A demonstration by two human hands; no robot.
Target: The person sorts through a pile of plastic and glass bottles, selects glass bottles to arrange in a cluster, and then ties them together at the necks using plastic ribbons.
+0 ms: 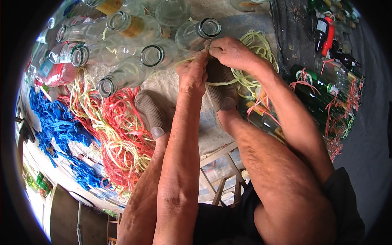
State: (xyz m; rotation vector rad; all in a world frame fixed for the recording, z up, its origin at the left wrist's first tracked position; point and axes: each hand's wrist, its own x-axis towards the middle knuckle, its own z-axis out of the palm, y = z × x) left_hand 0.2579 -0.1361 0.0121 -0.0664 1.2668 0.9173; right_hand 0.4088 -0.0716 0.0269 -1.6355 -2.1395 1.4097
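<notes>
Close together by a clear glass bottle, my left hand and my right hand are both closed, fingertips nearly meeting. A pale yellow plastic string runs from between them toward a loose coil of the same string beside my right wrist. Another stretch of it passes left of my left hand, along a second clear bottle. The exact pinch of the fingers is partly hidden. Below the hands are my feet in brown knitted shoes.
More clear bottles crowd the upper left. Tangled red and yellow string and blue strips lie at the left. Green bottles tied with red string stand at the right, by a dark cloth. A wooden frame shows between my legs.
</notes>
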